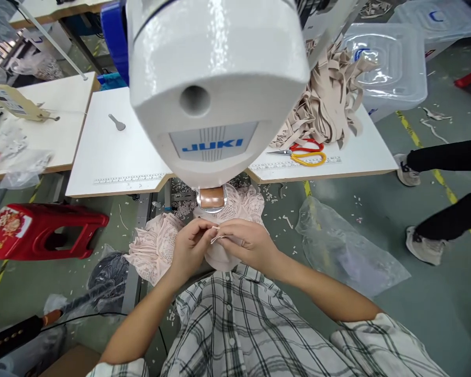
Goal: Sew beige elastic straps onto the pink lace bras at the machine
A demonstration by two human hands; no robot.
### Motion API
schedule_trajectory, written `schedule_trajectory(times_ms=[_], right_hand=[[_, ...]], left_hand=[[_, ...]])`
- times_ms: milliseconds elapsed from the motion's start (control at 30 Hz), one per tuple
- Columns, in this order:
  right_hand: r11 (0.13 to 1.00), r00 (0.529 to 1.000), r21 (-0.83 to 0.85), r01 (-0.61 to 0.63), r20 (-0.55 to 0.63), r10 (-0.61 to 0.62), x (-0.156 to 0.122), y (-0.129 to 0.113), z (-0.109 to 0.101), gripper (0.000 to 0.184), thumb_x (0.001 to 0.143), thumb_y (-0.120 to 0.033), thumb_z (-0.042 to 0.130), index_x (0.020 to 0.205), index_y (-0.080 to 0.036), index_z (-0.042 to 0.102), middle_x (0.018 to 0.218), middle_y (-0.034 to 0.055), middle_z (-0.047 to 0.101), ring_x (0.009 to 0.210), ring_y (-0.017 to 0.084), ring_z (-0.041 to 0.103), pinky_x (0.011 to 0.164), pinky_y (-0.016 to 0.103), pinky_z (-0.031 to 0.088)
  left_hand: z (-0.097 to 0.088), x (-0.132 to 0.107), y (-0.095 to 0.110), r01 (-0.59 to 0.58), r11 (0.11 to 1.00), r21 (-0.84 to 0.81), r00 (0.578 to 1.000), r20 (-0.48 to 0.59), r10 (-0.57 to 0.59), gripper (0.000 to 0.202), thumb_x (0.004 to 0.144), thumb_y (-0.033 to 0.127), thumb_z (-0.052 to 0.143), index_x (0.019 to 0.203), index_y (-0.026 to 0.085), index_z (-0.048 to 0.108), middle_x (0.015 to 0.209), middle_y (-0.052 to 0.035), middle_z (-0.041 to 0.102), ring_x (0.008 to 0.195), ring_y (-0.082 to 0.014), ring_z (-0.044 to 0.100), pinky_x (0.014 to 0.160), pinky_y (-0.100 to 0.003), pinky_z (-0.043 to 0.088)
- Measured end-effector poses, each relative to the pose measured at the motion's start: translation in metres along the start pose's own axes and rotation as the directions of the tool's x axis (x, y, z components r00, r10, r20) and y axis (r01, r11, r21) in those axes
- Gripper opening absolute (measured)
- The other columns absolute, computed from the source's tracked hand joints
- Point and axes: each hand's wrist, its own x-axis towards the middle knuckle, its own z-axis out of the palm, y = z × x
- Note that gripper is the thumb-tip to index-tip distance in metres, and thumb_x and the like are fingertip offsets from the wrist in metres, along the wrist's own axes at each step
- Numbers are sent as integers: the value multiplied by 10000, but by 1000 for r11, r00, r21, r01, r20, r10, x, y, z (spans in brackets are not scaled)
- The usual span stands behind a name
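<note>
Just in front of the white JUKI sewing machine, my left hand and my right hand meet, fingertips almost touching. Both pinch a small folded edge of pale pink fabric between thumb and fingers. Pale pink lace garments spread under the machine's needle area and below my hands. Another bunch of the lace hangs at the left, beside my left wrist. The needle itself is hidden behind the machine head.
On the white table lie scissors with red and yellow handles, a heap of beige straps and a small grey tool. A red stool stands left. Plastic bag and scraps litter the floor; a person's legs show right.
</note>
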Motion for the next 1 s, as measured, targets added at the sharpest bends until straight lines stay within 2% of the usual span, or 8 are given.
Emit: schedule_trajectory(times_ms=[133, 267, 367, 433, 500, 600, 800, 1000], right_hand=[[994, 995, 46, -103, 16, 102, 1, 2, 2, 133, 895, -182, 621, 963, -228, 725, 984, 29, 746, 912, 156, 687, 823, 268, 529], [969, 977, 119, -215, 12, 215, 6, 2, -2, 103, 894, -230, 636, 914, -226, 736, 947, 16, 749, 878, 154, 688, 812, 261, 518], [958, 965, 117, -262, 18, 262, 13, 2, -13, 126, 915, -281, 616, 910, -230, 731, 904, -2, 751, 834, 150, 687, 762, 250, 499], [967, 967, 17, -255, -18, 255, 19, 2, -23, 144, 928, -290, 596, 902, -230, 725, 871, -9, 746, 802, 145, 676, 729, 246, 469], [970, 977, -117, -214, -17, 213, 24, 1, -33, 155, 931, -283, 586, 891, -224, 723, 839, -10, 735, 777, 140, 657, 702, 245, 432], [974, 977, -145, -172, 102, 187, 30, -4, -43, 149, 922, -268, 586, 887, -217, 722, 828, -16, 728, 770, 129, 642, 690, 238, 407], [933, 887, 96, -347, 356, 294, 35, -9, -55, 171, 912, -273, 586, 804, -198, 695, 763, -30, 699, 746, 116, 628, 687, 227, 430], [935, 871, 90, -342, 404, 280, 36, -8, -59, 146, 893, -251, 594, 831, -210, 719, 810, -20, 728, 778, 138, 651, 708, 248, 450]], left_hand=[[3, -3, -5, -174, 934, 313, 978, -55, 201, 133, 960, 241, 566, 898, 194, 674, 810, -22, 691, 762, -147, 633, 682, -259, 482], [5, 0, -7, -207, 926, 315, 969, -68, 240, 142, 969, 211, 550, 987, 194, 690, 910, -43, 730, 838, -153, 671, 730, -262, 517], [4, 1, -3, -196, 921, 338, 963, -112, 246, 135, 961, 185, 556, 957, 179, 691, 861, -34, 721, 788, -134, 666, 689, -232, 513], [3, 2, 5, -252, 882, 399, 949, -75, 305, 116, 948, 164, 573, 945, 172, 689, 827, -26, 720, 746, -124, 661, 663, -218, 505], [0, 3, 14, -360, 818, 448, 918, 14, 396, 100, 935, 147, 591, 960, 165, 686, 829, -30, 734, 739, -125, 669, 662, -216, 505], [-5, 6, 25, -468, 745, 475, 871, 106, 480, 86, 925, 140, 614, 969, 159, 685, 829, -32, 750, 731, -126, 683, 655, -212, 503], [-9, 13, 31, -423, 779, 463, 901, 126, 414, 88, 938, 181, 615, 966, 188, 698, 812, -8, 755, 685, -112, 678, 608, -199, 486], [-9, 13, 31, -330, 837, 437, 944, 127, 306, 102, 948, 224, 603, 940, 215, 705, 761, 15, 729, 646, -108, 652, 599, -205, 470]])
